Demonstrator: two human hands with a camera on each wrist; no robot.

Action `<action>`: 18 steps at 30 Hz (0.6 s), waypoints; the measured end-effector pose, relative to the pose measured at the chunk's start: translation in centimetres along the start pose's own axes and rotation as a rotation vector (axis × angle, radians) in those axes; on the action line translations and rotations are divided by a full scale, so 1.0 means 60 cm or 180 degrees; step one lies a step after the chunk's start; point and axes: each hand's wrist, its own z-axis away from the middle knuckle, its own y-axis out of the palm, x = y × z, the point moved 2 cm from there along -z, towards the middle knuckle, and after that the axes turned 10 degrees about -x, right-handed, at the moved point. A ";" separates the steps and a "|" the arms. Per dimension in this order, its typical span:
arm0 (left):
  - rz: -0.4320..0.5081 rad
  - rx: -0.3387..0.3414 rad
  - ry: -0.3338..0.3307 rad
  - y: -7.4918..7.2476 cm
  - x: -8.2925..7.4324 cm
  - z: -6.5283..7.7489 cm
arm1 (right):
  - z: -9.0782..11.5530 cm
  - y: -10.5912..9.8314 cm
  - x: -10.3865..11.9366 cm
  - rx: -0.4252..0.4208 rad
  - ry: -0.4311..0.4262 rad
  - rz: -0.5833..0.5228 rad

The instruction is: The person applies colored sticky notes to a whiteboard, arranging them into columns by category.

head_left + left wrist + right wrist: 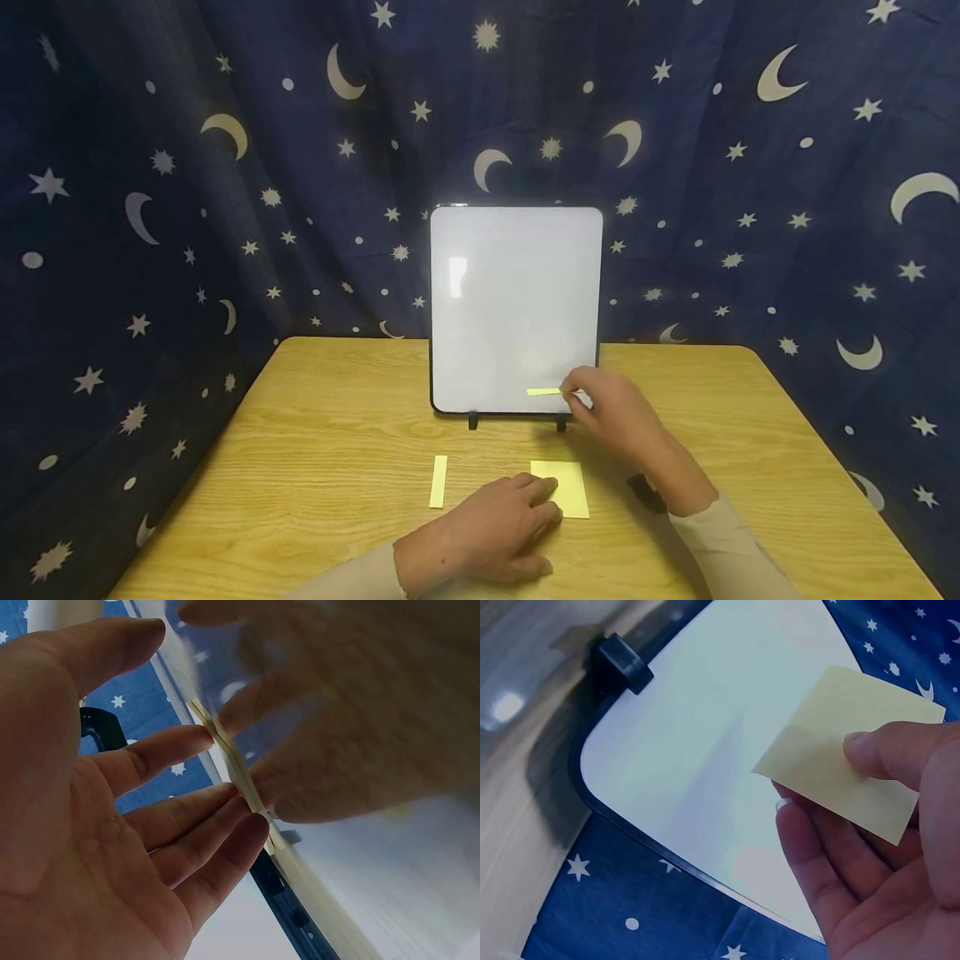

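Note:
My right hand point(611, 408) pinches a yellow sticky note point(847, 750) between thumb and fingers, in front of the whiteboard's lower right corner. In the head view that note appears nearly edge-on, as a thin strip. The whiteboard point(516, 308) stands upright on two small black feet point(472, 421). Nearer on the table, my left hand point(495, 529) lies palm down, its extended fingertips on the left part of a pad of yellow sticky notes point(572, 492). In the left wrist view those fingertips meet the edge of the pad point(234, 761).
A narrow yellow paper strip point(438, 482) lies on the wooden table point(337, 400), left of the pad. A dark blue curtain point(480, 100) with moons and stars hangs behind the whiteboard and along both sides.

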 end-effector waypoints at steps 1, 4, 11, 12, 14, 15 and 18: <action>-0.0005 -0.0008 0.0002 0.000 0.000 0.000 | -0.002 -0.001 0.000 -0.0027 -0.0010 0.0013; -0.0022 -0.0023 0.0012 0.000 0.000 0.001 | -0.009 -0.003 0.000 -0.0107 -0.0030 0.0029; -0.0023 -0.0010 0.0004 0.002 0.001 0.001 | -0.021 -0.004 0.000 -0.0510 -0.0238 0.0109; -0.0027 -0.0008 0.0001 0.003 0.001 0.002 | -0.022 -0.004 0.000 -0.0577 -0.0282 0.0139; -0.0033 -0.0005 0.0002 0.003 0.001 0.002 | -0.025 -0.004 0.000 -0.0702 -0.0366 0.0191; -0.0040 -0.0005 0.0004 0.003 0.001 0.002 | -0.027 -0.004 0.000 -0.0753 -0.0404 0.0206; -0.0052 0.0008 0.0009 0.003 0.001 0.002 | -0.031 -0.004 -0.001 -0.0843 -0.0426 0.0222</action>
